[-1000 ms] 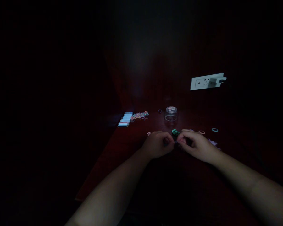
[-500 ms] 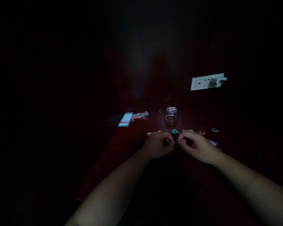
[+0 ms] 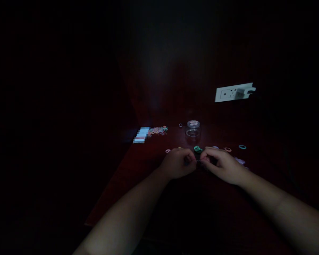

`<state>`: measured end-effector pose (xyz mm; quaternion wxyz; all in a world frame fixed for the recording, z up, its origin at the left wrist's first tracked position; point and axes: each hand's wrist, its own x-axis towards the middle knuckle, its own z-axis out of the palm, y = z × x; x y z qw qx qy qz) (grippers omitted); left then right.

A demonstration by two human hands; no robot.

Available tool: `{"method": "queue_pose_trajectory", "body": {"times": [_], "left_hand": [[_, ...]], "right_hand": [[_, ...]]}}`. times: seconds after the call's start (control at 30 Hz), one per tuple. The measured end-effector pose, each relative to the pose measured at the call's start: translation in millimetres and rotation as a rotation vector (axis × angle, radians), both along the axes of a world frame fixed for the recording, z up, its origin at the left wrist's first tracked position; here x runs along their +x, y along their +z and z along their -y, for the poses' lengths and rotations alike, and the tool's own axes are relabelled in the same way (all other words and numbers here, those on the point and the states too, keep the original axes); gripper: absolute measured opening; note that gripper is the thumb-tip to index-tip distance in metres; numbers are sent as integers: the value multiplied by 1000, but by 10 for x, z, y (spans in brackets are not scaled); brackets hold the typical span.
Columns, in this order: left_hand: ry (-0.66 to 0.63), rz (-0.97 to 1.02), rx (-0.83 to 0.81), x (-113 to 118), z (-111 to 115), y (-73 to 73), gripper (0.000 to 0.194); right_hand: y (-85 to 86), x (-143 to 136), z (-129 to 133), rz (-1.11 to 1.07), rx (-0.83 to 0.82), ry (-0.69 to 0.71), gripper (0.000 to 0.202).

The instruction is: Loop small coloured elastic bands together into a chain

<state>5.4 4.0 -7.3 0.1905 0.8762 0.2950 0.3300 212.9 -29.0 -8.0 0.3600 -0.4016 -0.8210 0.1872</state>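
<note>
My left hand (image 3: 178, 163) and my right hand (image 3: 221, 165) pinch a thin, pale band (image 3: 198, 160) between them, low over the dark red table. It looks like a small hair tie; most of it is hidden by my fingertips. Just beyond the fingers lie green hair ties (image 3: 197, 148). A pink hair tie (image 3: 168, 151) shows past my left hand. Past my right hand are an orange hair tie (image 3: 228, 149), a blue hair tie (image 3: 242, 146) and a cluster of pale purple hair ties (image 3: 240, 161), partly covered by the hand.
A clear lidded jar (image 3: 193, 129) stands at the back, with a single small ring (image 3: 180, 125) to its left. A pile of mixed hair ties (image 3: 158, 130) lies beside a lit, pixelated phone (image 3: 141, 135). On the wall is a socket (image 3: 234, 92) with a plug in it.
Both hands keep nearly the same place and pinch. The fingertips shift very slightly around the pale band; everything else stays where it was.
</note>
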Motion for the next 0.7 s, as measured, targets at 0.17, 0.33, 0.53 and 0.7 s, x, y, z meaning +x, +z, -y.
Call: {"method": "queue_pose_trajectory", "body": {"times": [0.17,0.33,0.53,0.7], "left_hand": [[1,-1,5,-4,-1,-3,4],[-11,1,-1,-6,1,0,4],[-11,-4,-27,-4,9,6,4],[-8,-7,-36,-8,16,8,4]], "right_hand": [[9,-4,3,-7,21,-2,10],[15,-13,2,-12,26,-15,10],[30,-27,7,-8,33,-17,9],[29,-31,4,-16,30,-12,8]]}}
